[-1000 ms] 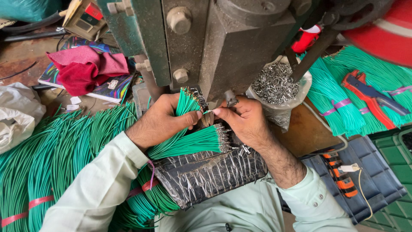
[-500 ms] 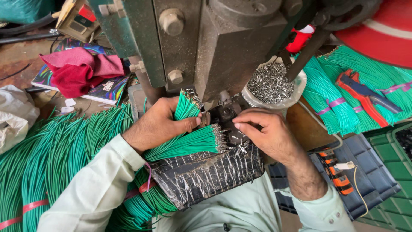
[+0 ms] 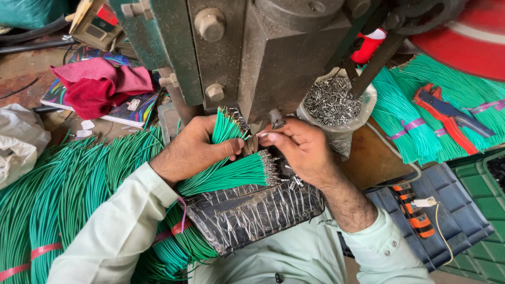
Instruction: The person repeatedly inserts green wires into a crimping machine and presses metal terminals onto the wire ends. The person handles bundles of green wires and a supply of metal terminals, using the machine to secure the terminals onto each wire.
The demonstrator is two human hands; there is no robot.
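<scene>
My left hand (image 3: pixel 193 150) grips a bunch of green wires (image 3: pixel 225 126) pointing up toward the grey-green press machine (image 3: pixel 273 58). A second fan of green wires with metal terminals (image 3: pixel 231 176) lies under that hand across a dark plastic-wrapped pad (image 3: pixel 252 213). My right hand (image 3: pixel 297 150) sits just right of the bunch, thumb and forefinger pinched together at a wire tip below the machine's tool head. Whether a small terminal is between the fingertips is too small to tell.
A bag of small metal terminals (image 3: pixel 331 102) stands right of the machine. Bundles of green wire (image 3: pixel 68 194) lie at left and more bundles (image 3: pixel 421 115) at right with red crimping pliers (image 3: pixel 447 115). A red cloth (image 3: pixel 97 87) rests on a book, an orange cutter (image 3: pixel 413 210) on a dark tray.
My right hand has come back from the right side to the wire tips under the machine's head. The left hand keeps its hold on the bunch.
</scene>
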